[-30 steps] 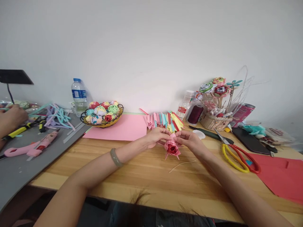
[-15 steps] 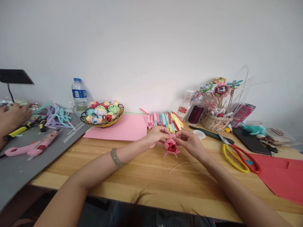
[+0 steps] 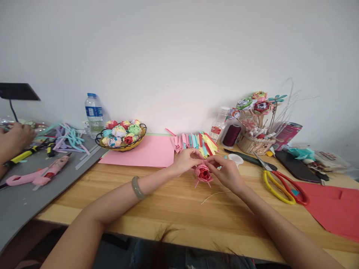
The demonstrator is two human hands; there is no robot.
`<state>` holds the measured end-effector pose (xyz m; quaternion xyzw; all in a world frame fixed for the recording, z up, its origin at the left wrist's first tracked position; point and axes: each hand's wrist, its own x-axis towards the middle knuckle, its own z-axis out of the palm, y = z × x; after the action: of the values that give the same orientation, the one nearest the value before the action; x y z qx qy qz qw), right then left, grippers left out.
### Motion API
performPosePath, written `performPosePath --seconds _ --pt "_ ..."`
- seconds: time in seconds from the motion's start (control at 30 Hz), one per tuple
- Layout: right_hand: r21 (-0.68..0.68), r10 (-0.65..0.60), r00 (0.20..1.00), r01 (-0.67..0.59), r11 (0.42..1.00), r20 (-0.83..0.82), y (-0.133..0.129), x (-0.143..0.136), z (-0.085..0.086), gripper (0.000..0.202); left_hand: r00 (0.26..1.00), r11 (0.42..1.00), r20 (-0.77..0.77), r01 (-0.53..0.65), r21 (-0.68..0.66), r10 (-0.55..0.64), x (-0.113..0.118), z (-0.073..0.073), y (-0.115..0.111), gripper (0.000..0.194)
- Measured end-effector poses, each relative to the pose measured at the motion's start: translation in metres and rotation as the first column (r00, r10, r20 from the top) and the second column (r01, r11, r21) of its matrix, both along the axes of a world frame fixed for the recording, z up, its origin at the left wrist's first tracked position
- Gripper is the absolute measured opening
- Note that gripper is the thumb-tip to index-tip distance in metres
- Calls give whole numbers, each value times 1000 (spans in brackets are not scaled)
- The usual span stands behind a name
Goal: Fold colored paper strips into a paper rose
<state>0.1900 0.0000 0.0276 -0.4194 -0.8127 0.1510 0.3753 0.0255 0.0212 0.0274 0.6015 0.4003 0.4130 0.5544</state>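
Observation:
Above the wooden table, a pink and red paper flower is held between my two hands, its pointed outer petals hanging down. My left hand pinches its upper left edge, fingers closed. From the other side, my right hand pinches the top right of the flower with thumb and fingers together. The fingers partly cover the far petals. A thin piece of string lies on the wood just below. Behind my hands sits a row of folded paper strips in pink, blue, red and yellow.
A basket of paper flowers stands on pink paper. To the right are scissors, red paper, a phone and a thread spool. At left, another person's hand is near a pink glue gun.
My right hand has shifted slightly left, its fingers closer to my left fingertips at the top of the flower. The other person's hand at the left has moved a little left.

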Motion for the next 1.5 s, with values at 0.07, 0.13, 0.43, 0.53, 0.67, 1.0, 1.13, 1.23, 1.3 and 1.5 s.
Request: performPosePath --seconds 0.07,0.13,0.43,0.53,0.67,1.0,1.13,1.23,1.3,1.5 --pt "18 -5 999 6 1000 -54 0 1 1 13 997 999 63 36 -30 -35 -1 4 -2 27" --pt "49 -27 995 32 998 -94 -1 3 1 13 984 989 137 124 -87 -111 -4 7 -3 31" --pt "278 -182 982 187 942 -41 -6 8 -2 13 830 788 147 558 -261 -539 -10 13 -8 46" --pt "241 -156 979 183 953 -128 -8 8 3 11 943 933 2 329 -145 -332 -3 12 -8 50" --pt "3 -198 944 206 979 -264 -8 5 14 20 976 966 -216 34 255 23 0 6 -4 52" --pt "-393 -41 888 -161 905 -458 -3 3 13 29 882 797 -390 26 603 266 -3 0 -7 46" --pt "-399 -28 852 -215 891 -522 -1 5 11 29 930 770 -268 -24 638 251 -1 -2 -7 44" --pt "-410 -22 838 -244 879 -545 -2 4 11 27 952 739 -177 -69 670 249 0 -5 -7 44" --pt "-416 -16 841 -251 874 -541 -3 3 11 28 960 720 -129 -94 687 249 0 -6 -7 43" --pt "-409 -12 846 -245 879 -533 -7 -1 12 29 970 707 -43 -143 693 238 2 -9 -9 44"
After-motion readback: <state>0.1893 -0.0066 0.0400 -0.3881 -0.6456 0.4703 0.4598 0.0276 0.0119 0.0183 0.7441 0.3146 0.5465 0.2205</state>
